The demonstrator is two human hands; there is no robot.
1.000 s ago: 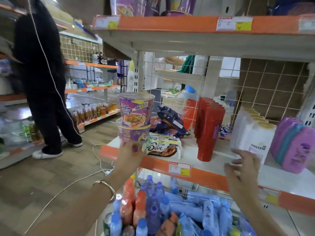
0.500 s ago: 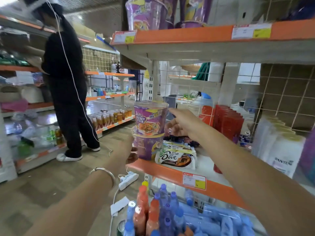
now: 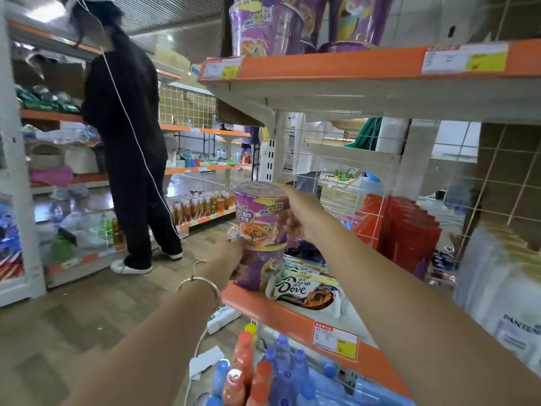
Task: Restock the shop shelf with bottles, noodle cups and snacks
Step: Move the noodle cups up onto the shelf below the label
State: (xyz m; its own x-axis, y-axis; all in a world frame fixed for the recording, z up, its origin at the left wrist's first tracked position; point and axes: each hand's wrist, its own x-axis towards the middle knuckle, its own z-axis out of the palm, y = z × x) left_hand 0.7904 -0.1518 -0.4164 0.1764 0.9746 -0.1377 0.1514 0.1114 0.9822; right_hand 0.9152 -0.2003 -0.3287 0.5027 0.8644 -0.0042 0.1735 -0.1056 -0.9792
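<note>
- upper noodle cup [image 3: 257, 212]: sitting stacked on the lower noodle cup [image 3: 260, 268], centre frame, at the left end of the middle shelf [image 3: 292, 320].
- right hand [image 3: 298, 209]: gripping the upper cup's right side, fingers curling round wall and rim.
- left hand [image 3: 231, 259]: clasping the lower cup's left side; fingertips are hiding behind it.
- handling note: the stack is standing close to the orange lip, so both hands should be holding it plumb and easing it back.
- Dove packs [image 3: 304, 291]: lying just right of the stack, limiting any shift rightward.
- red packs [image 3: 407, 230], Pantene bottles [image 3: 503, 294]: standing further right.
- bottles [image 3: 263, 376]: waiting lower centre, below the shelf.
- person in black [image 3: 131, 142]: standing upper left, well apart.
</note>
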